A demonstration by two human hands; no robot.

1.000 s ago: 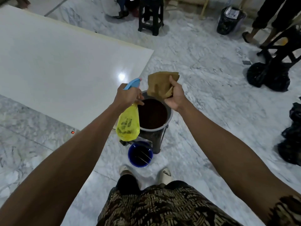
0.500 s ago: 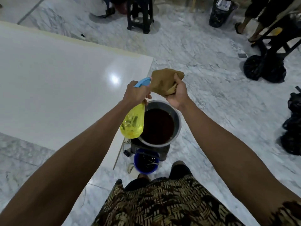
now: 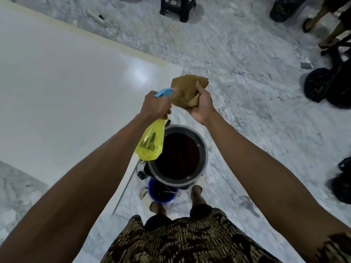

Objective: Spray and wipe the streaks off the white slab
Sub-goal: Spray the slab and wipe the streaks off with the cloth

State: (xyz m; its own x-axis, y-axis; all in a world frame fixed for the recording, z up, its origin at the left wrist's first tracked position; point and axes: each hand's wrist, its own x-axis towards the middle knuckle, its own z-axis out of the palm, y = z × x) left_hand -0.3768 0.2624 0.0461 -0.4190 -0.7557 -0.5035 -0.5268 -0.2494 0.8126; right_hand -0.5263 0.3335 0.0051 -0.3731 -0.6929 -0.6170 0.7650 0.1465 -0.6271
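A yellow spray bottle (image 3: 150,142) with a blue trigger head is gripped by the left hand (image 3: 155,106), the fingers curled round its neck; the nozzle is aimed at a brown cloth (image 3: 185,90), which is bunched in the right hand (image 3: 201,104) with the thumb pressed over it. Both are held in the air, just off the near right corner of the white slab (image 3: 66,92). The slab is laid flat on the marble floor (image 3: 247,92) and fills the left of the view, with a pale yellow strip along its far edge and a bright light reflected near the corner. Streaks on it cannot be made out in this light.

Directly below the hands, a grey bucket (image 3: 204,154) of dark liquid is seen, and a smaller blue bucket (image 3: 152,188) is partly hidden under its near rim; both stand just beside the slab's right edge. A black stool (image 3: 177,8) is placed far off, a dark bin (image 3: 283,8) and a bystander's sandalled feet (image 3: 308,24) at the far right, and black bags (image 3: 321,88) along the right side.

Compared with half a second ago, the hands have been carried farther past the bucket, so that the bottle no longer hangs over its middle, and the grips are unchanged
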